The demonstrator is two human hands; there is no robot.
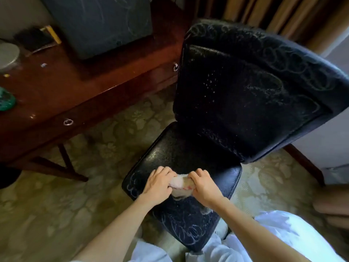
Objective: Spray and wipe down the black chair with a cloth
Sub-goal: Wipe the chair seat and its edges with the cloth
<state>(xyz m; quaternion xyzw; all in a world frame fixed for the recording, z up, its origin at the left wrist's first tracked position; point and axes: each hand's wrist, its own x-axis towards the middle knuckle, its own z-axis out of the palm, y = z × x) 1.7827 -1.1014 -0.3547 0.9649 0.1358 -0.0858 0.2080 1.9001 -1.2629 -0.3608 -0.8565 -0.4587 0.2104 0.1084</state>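
- Cloth [181, 186], small, pale and bunched, lies on the front half of the black chair [179, 152] seat; it looks soft and light.
- Left hand [157, 183] and right hand [204, 186] grip its ends, fingers [166, 172] curled around it.
- It likely handles best bunched under a flat palm.

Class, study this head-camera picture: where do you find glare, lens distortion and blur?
Head view: the room is dim; glare streaks the polished desk; wide-angle distortion bows the back of the chair and the desk edge; the right border smears into blur; the left hand and right hand gripping the cloth look fairly sharp.
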